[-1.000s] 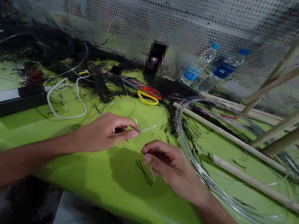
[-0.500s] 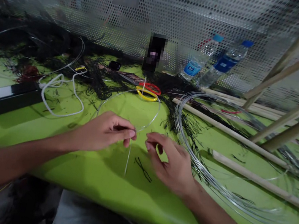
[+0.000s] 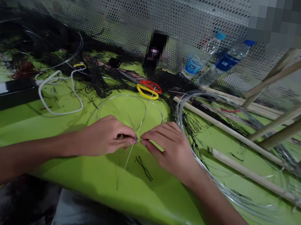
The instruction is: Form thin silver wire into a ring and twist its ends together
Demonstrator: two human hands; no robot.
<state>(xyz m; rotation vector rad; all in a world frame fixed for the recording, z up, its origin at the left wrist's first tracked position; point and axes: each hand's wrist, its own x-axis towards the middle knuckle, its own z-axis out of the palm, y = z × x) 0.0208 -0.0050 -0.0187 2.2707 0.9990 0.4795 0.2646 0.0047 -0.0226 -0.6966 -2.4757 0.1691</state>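
My left hand [image 3: 108, 138] is closed in a pinch on a thin wire [image 3: 144, 115], whose straight ends stick out above and below the fingertips. Close beside it, my right hand [image 3: 169, 151] pinches a wire end at the same crossing point. A wire ring [image 3: 112, 97] curves behind both hands over the green table [image 3: 79, 169]. Exactly how the wires cross is too small to make out. Just beyond the ring lie scissors with red and yellow handles [image 3: 148, 92]. Short dark strands [image 3: 144, 168] rest below my hands.
To the right are a large wire coil [image 3: 180, 112] and wooden sticks [image 3: 244, 173]. Two water bottles [image 3: 194, 64] lean at the back by the perforated metal panel [image 3: 98, 10]. At left sit a black box [image 3: 2, 94], white cord [image 3: 60, 113] and dark netting [image 3: 44, 37].
My right hand has moved left and closed on a wire end against my left fingertips. The straight wire now tilts, its upper end further right. The view has shifted slightly.
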